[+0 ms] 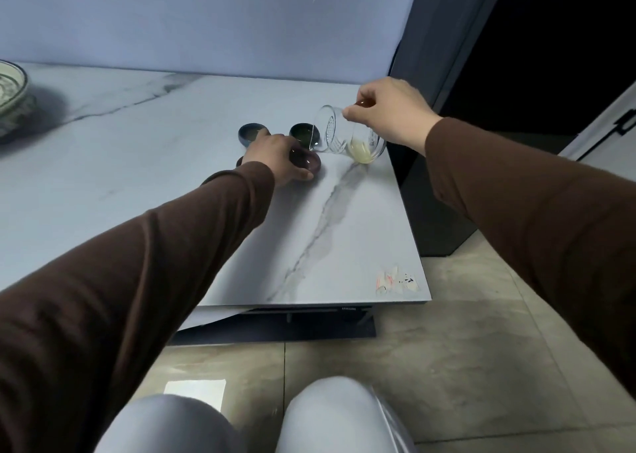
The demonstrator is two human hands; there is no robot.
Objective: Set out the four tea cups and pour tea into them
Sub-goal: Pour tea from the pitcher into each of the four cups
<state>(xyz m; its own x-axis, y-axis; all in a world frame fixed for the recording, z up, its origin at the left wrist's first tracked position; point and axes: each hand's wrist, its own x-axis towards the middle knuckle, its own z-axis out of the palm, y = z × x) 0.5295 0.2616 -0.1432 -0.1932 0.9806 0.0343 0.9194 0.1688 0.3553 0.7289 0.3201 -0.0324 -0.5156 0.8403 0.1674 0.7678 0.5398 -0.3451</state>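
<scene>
My right hand grips a clear glass pitcher and tilts it to the left, spout down over a dark brown cup. A little pale yellow tea lies in the pitcher's low side. My left hand holds the brown cup at its rim on the marble table. Behind it stand a blue-grey cup and a dark green cup. Another dark cup peeks out at the left of my left wrist, mostly hidden.
A patterned green and white bowl sits at the table's far left. The table's right edge runs close to the pitcher, with a dark cabinet beyond it. A torn sticker marks the near right corner. My knees are below the table.
</scene>
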